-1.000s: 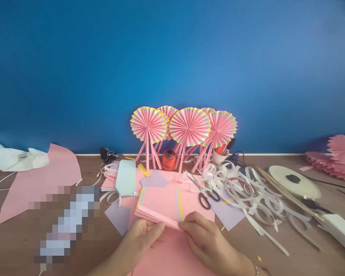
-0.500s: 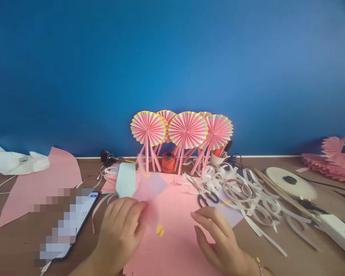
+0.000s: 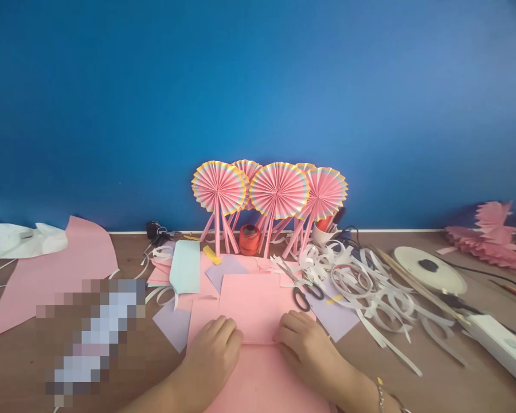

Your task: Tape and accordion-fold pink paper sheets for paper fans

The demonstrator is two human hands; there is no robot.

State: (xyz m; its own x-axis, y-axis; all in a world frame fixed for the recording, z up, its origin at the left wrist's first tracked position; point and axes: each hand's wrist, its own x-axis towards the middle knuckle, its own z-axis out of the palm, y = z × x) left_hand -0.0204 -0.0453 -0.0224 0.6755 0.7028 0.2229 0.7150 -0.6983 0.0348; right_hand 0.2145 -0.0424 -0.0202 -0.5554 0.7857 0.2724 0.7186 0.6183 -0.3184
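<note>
The topmost pink sheet (image 3: 250, 304) is smooth, matt paper. Beyond it, the fans (image 3: 279, 192) are ridged paper; right of it, the scissors (image 3: 300, 283) have metal blades and plastic-looking handles.

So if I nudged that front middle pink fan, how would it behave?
The fan is probably light, as it looks like pleated paper. It may tip easily, sitting high on slender pink legs. Pleating likely adds some stiffness, though it looks easy to crush.

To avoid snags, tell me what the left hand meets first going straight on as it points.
The left hand would first cross the pink paper it touches; beyond, perhaps the scissors, though depth is unclear.
</note>
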